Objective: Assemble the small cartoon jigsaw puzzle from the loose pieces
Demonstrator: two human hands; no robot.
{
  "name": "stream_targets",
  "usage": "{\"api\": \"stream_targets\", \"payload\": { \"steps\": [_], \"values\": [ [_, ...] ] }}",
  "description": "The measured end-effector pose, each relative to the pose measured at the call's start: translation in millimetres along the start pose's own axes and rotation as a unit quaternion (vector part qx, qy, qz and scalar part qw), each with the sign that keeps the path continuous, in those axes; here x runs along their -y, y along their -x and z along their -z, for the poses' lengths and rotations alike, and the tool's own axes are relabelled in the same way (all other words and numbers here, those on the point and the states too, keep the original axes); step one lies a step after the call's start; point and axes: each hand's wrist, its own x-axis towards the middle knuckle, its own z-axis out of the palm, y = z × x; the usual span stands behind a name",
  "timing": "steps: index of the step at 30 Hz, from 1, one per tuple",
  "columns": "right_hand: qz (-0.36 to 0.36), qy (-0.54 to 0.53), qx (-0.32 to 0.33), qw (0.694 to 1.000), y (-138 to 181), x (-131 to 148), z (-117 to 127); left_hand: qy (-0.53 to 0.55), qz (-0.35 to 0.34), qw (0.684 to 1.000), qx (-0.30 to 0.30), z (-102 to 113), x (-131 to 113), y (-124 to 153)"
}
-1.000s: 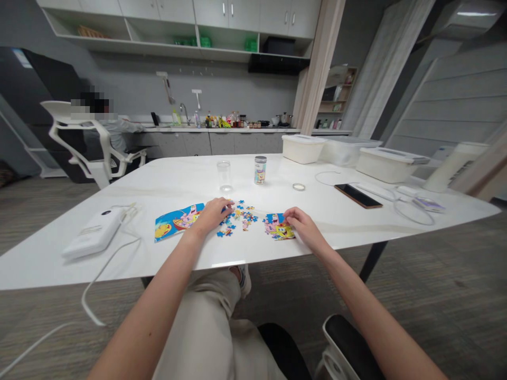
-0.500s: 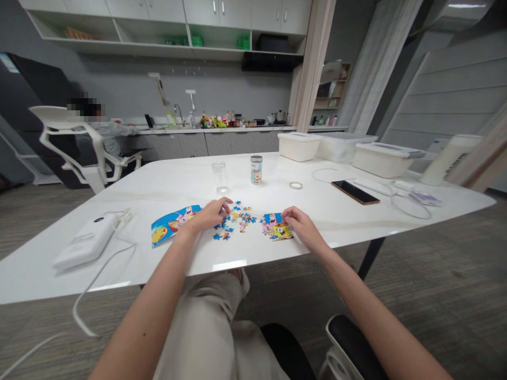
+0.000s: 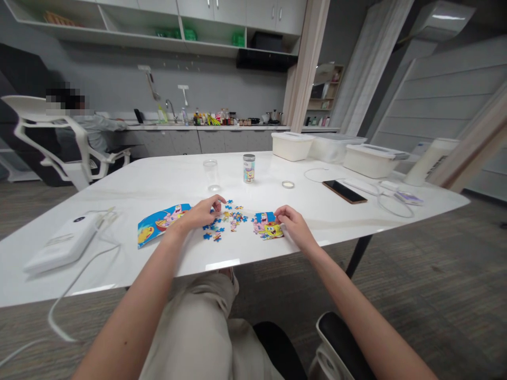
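Observation:
Several loose jigsaw pieces (image 3: pixel 229 217) lie scattered on the white table (image 3: pixel 166 184) in front of me. My left hand (image 3: pixel 201 212) rests on their left side, fingers curled as if pinching a piece; what it holds is too small to name. My right hand (image 3: pixel 293 224) lies on the right edge of a partly joined puzzle section (image 3: pixel 267 226) with cartoon figures, fingers bent against it. A printed picture sheet (image 3: pixel 160 222) with the same cartoon lies just left of my left hand.
A clear cup (image 3: pixel 211 174), a small printed jar (image 3: pixel 249 168) and a ring-shaped lid (image 3: pixel 288 184) stand beyond the pieces. A phone (image 3: pixel 344 191), cables and white tubs (image 3: pixel 292 145) are at the right. A white device (image 3: pixel 59 247) with a cord lies left. Another person sits in a chair (image 3: pixel 51 137) far left.
The view has shifted slightly, so everything sits a bit further left. Both hands stay in nearly the same places on the puzzle pieces.

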Motion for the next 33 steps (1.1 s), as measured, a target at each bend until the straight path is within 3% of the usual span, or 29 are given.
{"api": "stream_targets", "payload": {
  "steps": [4,7,13,27,33],
  "values": [
    [-0.004,-0.004,0.002,1.0,0,2,0,0.118,-0.019,0.993,-0.024,-1,-15,3],
    [-0.01,-0.008,0.002,1.0,0,3,1,0.205,-0.027,0.978,0.037,-7,-39,9],
    [0.001,0.002,-0.001,1.0,1,2,1,0.186,-0.069,0.977,0.083,-29,-74,19],
    [0.008,0.006,-0.01,1.0,0,-4,3,0.154,-0.056,0.983,0.081,-45,-72,23],
    [0.009,0.004,-0.01,1.0,0,-3,4,0.098,-0.059,0.993,0.0,-27,-70,27]
  ]
}}
